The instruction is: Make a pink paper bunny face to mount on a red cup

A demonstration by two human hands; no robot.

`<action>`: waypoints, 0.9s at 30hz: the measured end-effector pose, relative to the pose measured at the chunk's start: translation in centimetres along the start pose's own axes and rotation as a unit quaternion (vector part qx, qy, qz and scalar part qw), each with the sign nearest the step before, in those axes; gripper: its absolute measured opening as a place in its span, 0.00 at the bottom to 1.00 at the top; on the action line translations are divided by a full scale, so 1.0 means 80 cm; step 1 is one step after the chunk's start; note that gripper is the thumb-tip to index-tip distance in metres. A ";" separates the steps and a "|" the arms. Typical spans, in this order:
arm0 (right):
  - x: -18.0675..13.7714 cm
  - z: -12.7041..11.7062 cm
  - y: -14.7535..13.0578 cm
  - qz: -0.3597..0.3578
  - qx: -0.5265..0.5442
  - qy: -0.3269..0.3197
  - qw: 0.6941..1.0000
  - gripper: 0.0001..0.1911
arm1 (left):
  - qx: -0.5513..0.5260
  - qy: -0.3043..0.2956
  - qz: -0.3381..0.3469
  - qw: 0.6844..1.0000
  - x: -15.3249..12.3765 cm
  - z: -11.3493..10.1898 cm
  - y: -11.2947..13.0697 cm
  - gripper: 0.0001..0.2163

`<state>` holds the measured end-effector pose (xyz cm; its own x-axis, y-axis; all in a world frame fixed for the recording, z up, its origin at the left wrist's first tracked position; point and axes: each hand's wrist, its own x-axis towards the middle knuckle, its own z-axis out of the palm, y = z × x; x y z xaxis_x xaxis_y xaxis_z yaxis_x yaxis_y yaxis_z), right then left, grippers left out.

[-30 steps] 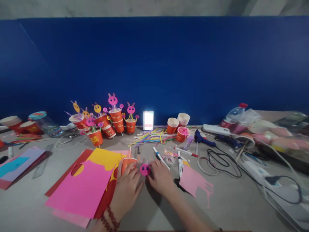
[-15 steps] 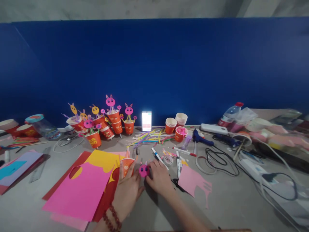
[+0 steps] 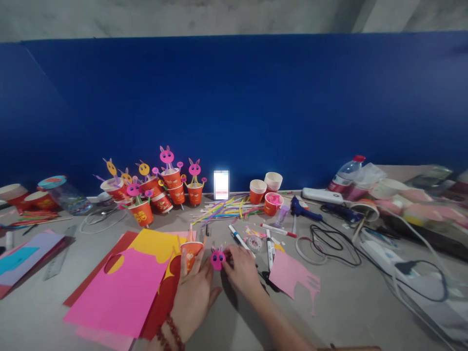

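My left hand (image 3: 193,297) is at an orange-red paper cup (image 3: 191,254), its fingers spread against the cup's near side and its thumb pointing out to the right. Straws or strips stick up from the cup's rim. Just right of it is a small magenta bunny face cutout (image 3: 218,260) with ears and dark eyes. My right hand (image 3: 242,270) pinches this cutout at its right edge with bent fingers. Whatever lies behind the cutout is hidden.
Magenta, yellow and red paper sheets (image 3: 117,297) lie left. Finished bunny cups (image 3: 142,214) stand behind them. At the back are colored sticks (image 3: 223,209), a lit screen (image 3: 221,185) and stacked cups (image 3: 258,191). Markers (image 3: 269,248), a blue glue gun (image 3: 305,210) and cables lie right.
My left thumb has swung slightly away from its fingers. The bunny face shows a little more of its lower part. Both hands stay at nearly the same place.
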<state>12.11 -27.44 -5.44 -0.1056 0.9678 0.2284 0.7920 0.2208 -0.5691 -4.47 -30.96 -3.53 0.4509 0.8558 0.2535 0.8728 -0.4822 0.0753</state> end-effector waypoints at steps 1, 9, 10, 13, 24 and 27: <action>0.000 0.000 0.001 0.001 0.008 0.005 1.000 0.04 | -0.002 0.007 0.000 1.000 0.001 -0.001 0.000 0.18; -0.008 -0.023 0.006 0.048 0.279 0.078 0.956 0.02 | -0.043 0.153 -0.032 0.987 0.002 -0.022 0.001 0.13; -0.012 -0.027 0.004 0.041 0.294 0.097 0.950 0.02 | -0.053 0.168 -0.034 0.984 0.002 -0.025 0.003 0.14; -0.029 -0.038 -0.008 0.021 0.292 0.139 0.946 0.02 | -0.083 0.192 -0.037 0.977 0.002 -0.024 0.013 0.18; -0.067 -0.055 -0.039 -0.008 0.237 0.209 0.949 0.04 | -0.301 0.166 -0.083 0.935 0.002 0.011 0.039 0.23; -0.075 -0.058 -0.042 -0.016 0.248 0.199 0.948 0.04 | -0.410 0.140 -0.111 0.894 0.004 0.014 0.038 0.22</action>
<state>12.92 -34.51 -1.22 0.1893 0.8592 0.4753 0.4013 0.3740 -0.8361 -1.44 -31.96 -4.28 0.1186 0.9224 0.3675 0.4532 -0.3796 0.8065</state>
